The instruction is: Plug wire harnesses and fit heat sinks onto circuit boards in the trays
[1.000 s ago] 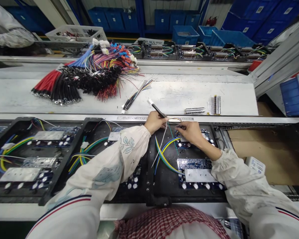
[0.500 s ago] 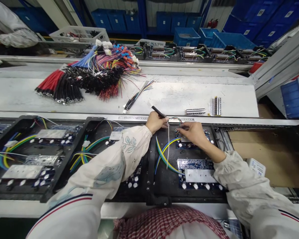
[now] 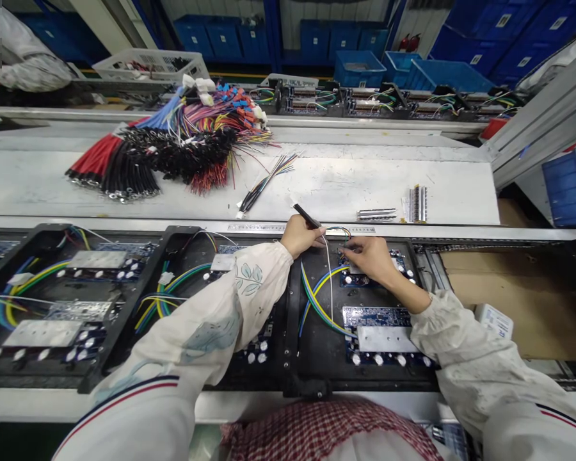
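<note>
My left hand (image 3: 301,237) is closed around a black-sleeved wire harness (image 3: 306,215), whose white-tipped end points up and left. From that hand a loose white wire (image 3: 331,282) hangs down into the black tray (image 3: 317,365). Thin coloured wires (image 3: 340,229) arc across from it to my right hand (image 3: 369,256), which pinches their ends just over the upper circuit board (image 3: 400,261); its fingertips hide the exact contact. Below lies a second circuit board (image 3: 377,315) with a metal plate. Thick blue, green and yellow wires (image 3: 312,296) curve between the two boards.
More trays with wired boards (image 3: 96,259) stand to the left. Behind are a loose wire bundle (image 3: 269,182), a large heap of harnesses (image 3: 182,141) and metal strips (image 3: 416,203). Cardboard (image 3: 489,282) and a white box (image 3: 494,321) lie right. Another person's sleeve (image 3: 36,72) shows far left.
The white wire's hanging end has swung slightly to the right. Both hands stay in nearly the same place, with their holds unchanged.
</note>
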`<state>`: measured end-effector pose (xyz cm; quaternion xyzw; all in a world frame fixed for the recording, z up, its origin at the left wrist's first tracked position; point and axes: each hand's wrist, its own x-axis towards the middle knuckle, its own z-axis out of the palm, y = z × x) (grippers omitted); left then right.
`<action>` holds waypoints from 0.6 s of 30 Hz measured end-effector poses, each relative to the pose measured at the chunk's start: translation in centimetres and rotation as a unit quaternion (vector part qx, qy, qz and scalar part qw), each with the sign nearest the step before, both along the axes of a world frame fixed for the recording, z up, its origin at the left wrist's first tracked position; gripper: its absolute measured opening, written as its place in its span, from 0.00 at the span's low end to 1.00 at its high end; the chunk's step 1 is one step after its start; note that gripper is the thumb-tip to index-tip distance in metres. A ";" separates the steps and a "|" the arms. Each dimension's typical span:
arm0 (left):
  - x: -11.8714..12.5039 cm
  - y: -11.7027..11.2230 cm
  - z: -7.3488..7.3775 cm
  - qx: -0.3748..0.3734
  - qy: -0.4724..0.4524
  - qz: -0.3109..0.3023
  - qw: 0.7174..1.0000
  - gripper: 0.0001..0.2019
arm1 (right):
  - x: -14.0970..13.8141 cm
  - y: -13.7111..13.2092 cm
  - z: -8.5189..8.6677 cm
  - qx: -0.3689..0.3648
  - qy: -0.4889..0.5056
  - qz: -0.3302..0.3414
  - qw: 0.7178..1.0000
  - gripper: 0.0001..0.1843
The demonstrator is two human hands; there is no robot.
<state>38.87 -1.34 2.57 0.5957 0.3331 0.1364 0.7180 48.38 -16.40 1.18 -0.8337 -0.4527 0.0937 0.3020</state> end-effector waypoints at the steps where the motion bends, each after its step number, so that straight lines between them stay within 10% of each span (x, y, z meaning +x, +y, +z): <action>1: 0.0 0.0 0.0 0.001 0.000 -0.001 1.000 0.08 | 0.1 0.0 0.0 -0.004 -0.002 0.000 1.000 0.07; 11: 0.1 0.0 -0.3 0.065 0.020 -0.025 0.997 0.06 | -2.5 -1.5 2.7 -0.091 0.004 0.087 0.992 0.11; 15: -0.3 0.2 -0.7 0.160 0.053 -0.058 0.984 0.05 | -4.4 -4.2 3.8 -0.153 0.073 0.189 0.967 0.06; 18: -1.3 0.1 -0.6 0.272 0.085 -0.116 0.952 0.03 | -2.4 -5.5 4.2 -0.147 0.135 0.144 0.969 0.07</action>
